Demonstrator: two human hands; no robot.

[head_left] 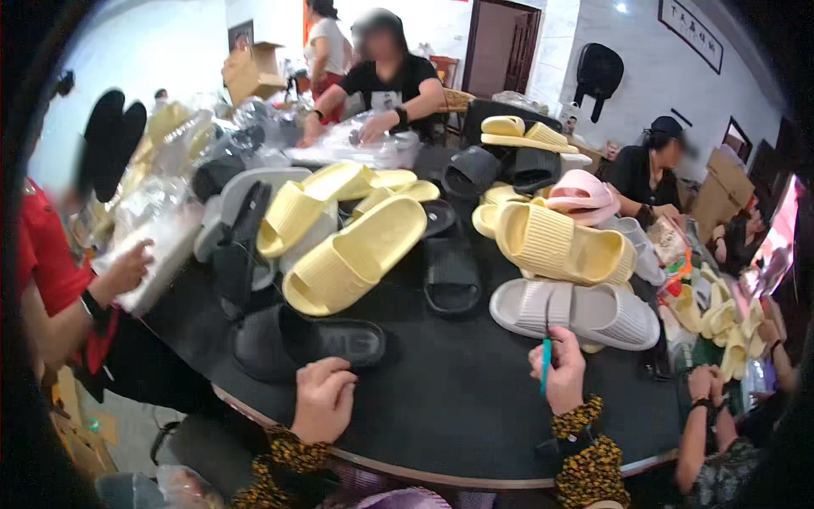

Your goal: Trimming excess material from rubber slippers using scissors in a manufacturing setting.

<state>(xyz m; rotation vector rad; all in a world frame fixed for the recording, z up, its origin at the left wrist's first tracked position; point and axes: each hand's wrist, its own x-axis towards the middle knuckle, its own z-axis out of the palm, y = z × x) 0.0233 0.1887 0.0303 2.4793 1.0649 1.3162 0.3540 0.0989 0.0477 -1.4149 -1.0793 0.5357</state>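
Observation:
My left hand (325, 400) is curled at the near edge of a black slide slipper (270, 341) on the dark table. Its fingertips come up to the sole, but whatever they may pinch is hidden. In my right hand (562, 373) is a slim tool with a teal handle (545, 366), held upright, its thin dark tip pointing away from me. That tip overlaps a pair of grey ribbed slides (615, 318) lying side by side. Just beyond them rests a yellow slide (564, 246), with a pink slide (583, 197) behind it.
Yellow slides (356, 254) and another black slide (451, 271) lie mid-table. Clear plastic bags (161, 216) heap at the left. Across the table (441, 399) a person (394, 81) handles packaging. A person in red (51, 254) stands left; others sit at the right by more slippers (733, 327).

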